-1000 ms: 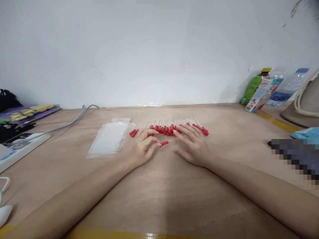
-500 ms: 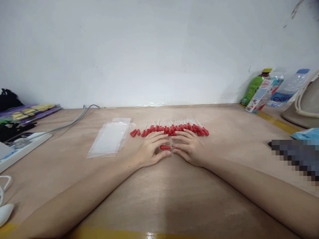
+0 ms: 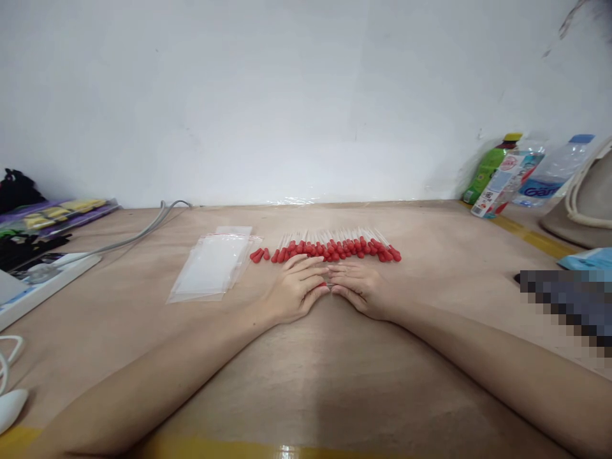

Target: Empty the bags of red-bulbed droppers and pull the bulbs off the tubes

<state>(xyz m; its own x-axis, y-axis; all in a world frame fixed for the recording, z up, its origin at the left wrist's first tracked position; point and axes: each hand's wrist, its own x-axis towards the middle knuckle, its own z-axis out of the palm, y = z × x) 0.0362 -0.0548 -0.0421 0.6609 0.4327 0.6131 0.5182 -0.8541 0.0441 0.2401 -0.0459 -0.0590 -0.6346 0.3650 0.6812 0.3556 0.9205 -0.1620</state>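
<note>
My left hand (image 3: 297,290) is closed, thumb and fingers pinching a red rubber bulb (image 3: 323,284) that is mostly hidden. From it a thin clear tube runs right into my right hand (image 3: 361,287), whose thumb and fingers are closed around it; bulb and tube look like a dropper. Just beyond my fingertips lies a row of similar droppers (image 3: 335,248), red bulbs toward me and pale pointed tubes toward the wall. Several loose red bulbs (image 3: 257,255) sit at the row's left end.
Clear zip bags (image 3: 210,268) lie flat left of the droppers. Farther left are a grey cable (image 3: 138,233), a white power strip (image 3: 52,280) and a white mouse (image 3: 12,408). At right stand bottles (image 3: 488,172), a carton (image 3: 502,182), a bag (image 3: 588,204) and a pixelated dark object (image 3: 564,303).
The fingers of both hands have closed in around the bulb and tube. The bulb, plainly visible before, is now mostly covered by my left hand. The row of droppers has stayed put.
</note>
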